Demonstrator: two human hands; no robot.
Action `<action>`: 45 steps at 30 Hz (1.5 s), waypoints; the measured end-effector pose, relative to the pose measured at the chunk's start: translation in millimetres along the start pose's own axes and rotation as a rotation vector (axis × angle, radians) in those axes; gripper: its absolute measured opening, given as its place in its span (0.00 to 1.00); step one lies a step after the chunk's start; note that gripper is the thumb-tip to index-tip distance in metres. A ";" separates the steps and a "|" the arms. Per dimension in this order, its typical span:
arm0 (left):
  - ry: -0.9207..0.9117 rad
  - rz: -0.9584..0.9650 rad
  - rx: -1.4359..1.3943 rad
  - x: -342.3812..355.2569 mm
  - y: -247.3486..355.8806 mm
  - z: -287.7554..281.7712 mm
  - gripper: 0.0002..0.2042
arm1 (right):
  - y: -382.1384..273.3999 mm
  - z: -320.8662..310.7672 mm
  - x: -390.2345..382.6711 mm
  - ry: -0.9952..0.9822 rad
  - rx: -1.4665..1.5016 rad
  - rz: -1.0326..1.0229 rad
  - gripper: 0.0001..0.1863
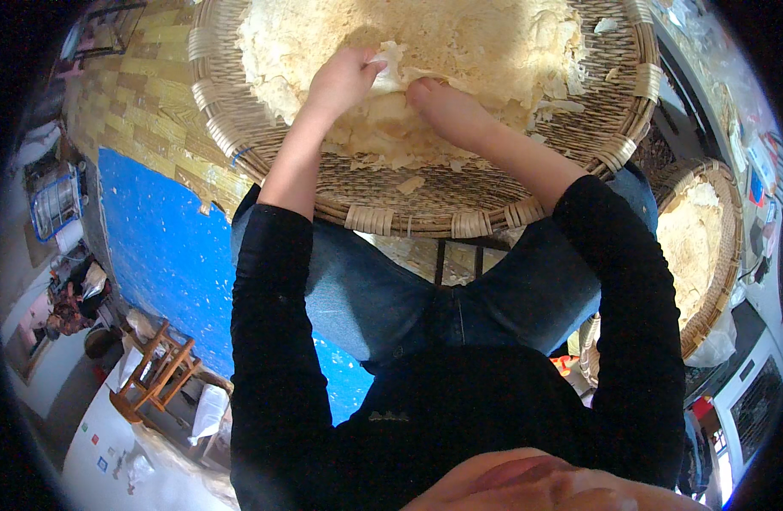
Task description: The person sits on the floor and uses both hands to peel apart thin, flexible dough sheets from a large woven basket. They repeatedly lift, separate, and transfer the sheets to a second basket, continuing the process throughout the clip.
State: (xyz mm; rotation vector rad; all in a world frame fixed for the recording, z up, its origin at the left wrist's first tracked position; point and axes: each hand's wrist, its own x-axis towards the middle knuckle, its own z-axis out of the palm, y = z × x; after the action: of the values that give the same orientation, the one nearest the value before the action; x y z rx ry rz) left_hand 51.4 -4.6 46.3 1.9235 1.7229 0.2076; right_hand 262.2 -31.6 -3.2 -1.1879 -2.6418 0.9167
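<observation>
one heap of thin, pale, flaky sheets (pixel 459 51) fills one round woven basket (pixel 408 204) resting over the person's knees. both hands pinch one sheet between them, left hand (pixel 344 81) and right hand (pixel 447 106) curled on it. right of that basket stands a second woven basket (pixel 723 255) holding more pale sheets.

Small coloured labels (pixel 100 451) (red, green, blue squares) on pale surface, lower left. Clear plastic packets (pixel 753 166) with blue-red patches along right counter. No screens seen.
</observation>
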 end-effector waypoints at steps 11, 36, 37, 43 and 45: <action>-0.160 -0.059 -0.145 4.0 -4.2 -2.9 0.18 | -7.7 9.4 25.4 0.244 0.405 0.223 0.17; -0.066 -0.085 0.199 -16.7 -10.8 -3.8 0.13 | -6.6 20.6 23.9 -0.031 0.078 -0.113 0.11; -0.034 -0.114 0.211 -17.3 -9.5 -4.5 0.13 | -7.7 20.7 22.9 -0.079 0.082 -0.076 0.12; 0.180 -0.031 0.274 -13.5 5.5 -15.1 0.11 | -8.2 42.6 25.7 -0.322 0.958 0.517 0.21; 0.363 0.125 0.308 -11.7 10.9 -20.4 0.10 | -5.9 48.7 28.0 -0.279 1.019 0.524 0.23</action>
State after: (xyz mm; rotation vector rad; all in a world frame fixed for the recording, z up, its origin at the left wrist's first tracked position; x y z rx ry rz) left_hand 49.6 -10.2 71.6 2.3361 1.9586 0.3758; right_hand 223.3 -38.3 -43.6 -1.4525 -1.4919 2.2394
